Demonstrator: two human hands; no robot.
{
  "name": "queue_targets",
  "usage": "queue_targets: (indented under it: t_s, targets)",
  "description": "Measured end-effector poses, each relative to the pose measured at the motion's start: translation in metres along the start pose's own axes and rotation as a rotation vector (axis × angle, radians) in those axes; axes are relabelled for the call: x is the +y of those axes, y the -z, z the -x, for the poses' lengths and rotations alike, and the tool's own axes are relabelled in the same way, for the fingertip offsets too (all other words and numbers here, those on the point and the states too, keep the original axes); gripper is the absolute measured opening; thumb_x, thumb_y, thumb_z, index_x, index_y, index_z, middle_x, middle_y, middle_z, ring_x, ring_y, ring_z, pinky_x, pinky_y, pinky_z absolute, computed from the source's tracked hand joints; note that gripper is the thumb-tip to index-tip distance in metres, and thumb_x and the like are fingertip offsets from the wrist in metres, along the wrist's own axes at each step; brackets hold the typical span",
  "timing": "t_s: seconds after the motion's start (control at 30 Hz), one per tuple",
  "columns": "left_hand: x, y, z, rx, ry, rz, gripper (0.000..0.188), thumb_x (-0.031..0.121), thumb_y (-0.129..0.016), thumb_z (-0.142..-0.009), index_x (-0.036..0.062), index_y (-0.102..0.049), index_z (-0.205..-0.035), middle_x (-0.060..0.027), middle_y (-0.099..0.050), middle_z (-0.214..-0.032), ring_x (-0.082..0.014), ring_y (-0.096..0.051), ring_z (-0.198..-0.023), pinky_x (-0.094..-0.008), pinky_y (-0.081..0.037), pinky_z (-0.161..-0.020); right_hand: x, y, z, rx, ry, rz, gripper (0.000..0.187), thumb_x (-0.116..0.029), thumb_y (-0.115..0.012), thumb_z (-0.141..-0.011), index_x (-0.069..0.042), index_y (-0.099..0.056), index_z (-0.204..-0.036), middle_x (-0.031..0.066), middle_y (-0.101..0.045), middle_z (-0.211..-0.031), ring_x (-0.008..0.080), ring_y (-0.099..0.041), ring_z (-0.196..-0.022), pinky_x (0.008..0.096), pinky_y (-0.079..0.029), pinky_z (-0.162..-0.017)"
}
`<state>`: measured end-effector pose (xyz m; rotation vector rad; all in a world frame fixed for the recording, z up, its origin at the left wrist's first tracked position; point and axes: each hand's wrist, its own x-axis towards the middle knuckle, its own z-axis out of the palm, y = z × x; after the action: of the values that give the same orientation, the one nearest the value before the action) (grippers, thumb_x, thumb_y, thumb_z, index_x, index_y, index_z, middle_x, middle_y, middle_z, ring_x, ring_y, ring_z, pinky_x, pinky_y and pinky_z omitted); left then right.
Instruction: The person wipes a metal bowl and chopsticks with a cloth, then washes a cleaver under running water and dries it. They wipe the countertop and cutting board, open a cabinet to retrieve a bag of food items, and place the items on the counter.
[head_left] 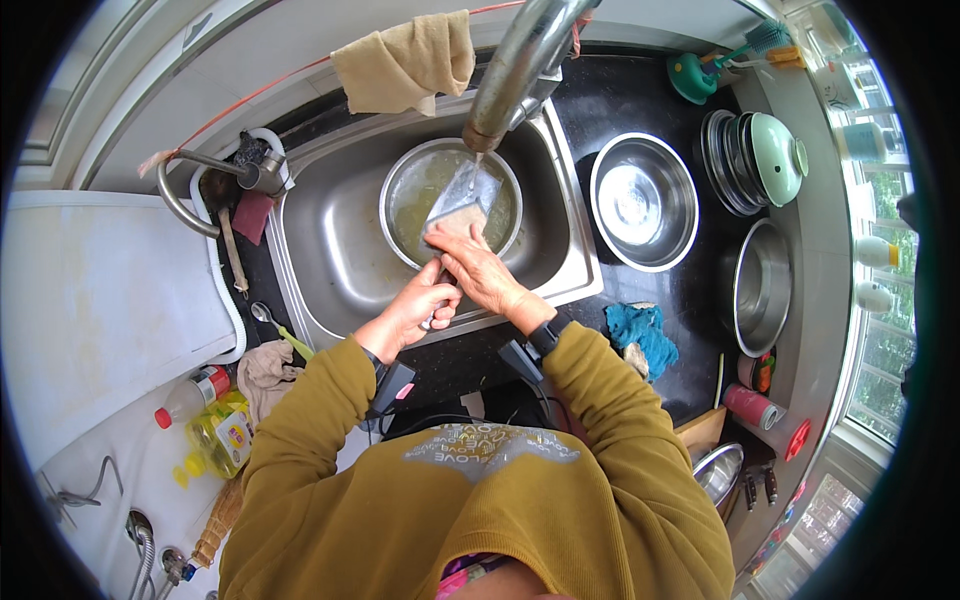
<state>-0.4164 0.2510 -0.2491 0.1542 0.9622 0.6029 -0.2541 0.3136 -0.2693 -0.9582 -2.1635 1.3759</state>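
Note:
A cleaver (474, 188) is tilted under the tap (497, 105), over a round metal basin (517, 222) holding cloudy water. My left hand (420, 306) is closed round the cleaver's handle. A thin stream from the tap runs onto the blade. My right hand (482, 272) lies against the blade, its fingers pressed on a beige cloth or pad (462, 219) there. The fingertips partly hide that piece, so its kind is unclear. The basin stands inside the stainless steel sink (328, 230).
An empty-looking steel bowl (644, 202) stands right of the sink, near a teal cloth (640, 338). Stacked lids (728, 160) and another basin (762, 288) lean along the right wall. A tan towel (405, 65) hangs behind the sink. Bottles (218, 437) sit at lower left.

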Motion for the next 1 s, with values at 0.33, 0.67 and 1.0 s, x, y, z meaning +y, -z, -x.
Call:
queue_targets:
  t_s: [0.33,0.67,1.0]
  targets:
    - [-0.016,-0.013,0.022,0.052,-0.021,-0.123,0.094,-0.003,-0.052,-0.092,0.0360,-0.001,-0.161,-0.0002,-0.044,-0.072,-0.0071,-0.038,-0.050,-0.0218,-0.031,-0.043,0.069,0.014,-0.053,0.173,-0.145,0.149,0.060,-0.038,-0.043,-0.105,-0.002,-0.034,-0.153,0.0236,-0.026,-0.161,0.0374,-0.017,-0.152,0.0513,-0.015,-0.123]
    - [-0.011,0.003,0.010,0.132,-0.019,-0.175,0.085,-0.002,-0.051,-0.091,0.0313,-0.013,-0.160,0.0017,-0.044,-0.070,-0.0061,-0.038,-0.048,-0.0219,-0.032,-0.041,0.030,-0.016,-0.012,0.002,0.140,0.030,0.060,-0.030,-0.046,-0.104,-0.001,-0.029,-0.154,0.0268,-0.024,-0.160,0.0400,-0.018,-0.151,0.0484,-0.015,-0.123]
    - [-0.014,-0.012,0.019,0.199,-0.017,-0.336,0.092,-0.003,-0.051,-0.089,0.0277,-0.004,-0.162,0.0022,-0.044,-0.069,-0.0073,-0.040,-0.049,-0.0246,-0.034,-0.041,0.087,0.006,-0.062,0.290,-0.255,-0.060,0.065,-0.042,-0.037,-0.107,0.003,-0.029,-0.153,0.0259,-0.017,-0.163,0.0373,-0.013,-0.153,0.0398,-0.015,-0.124]
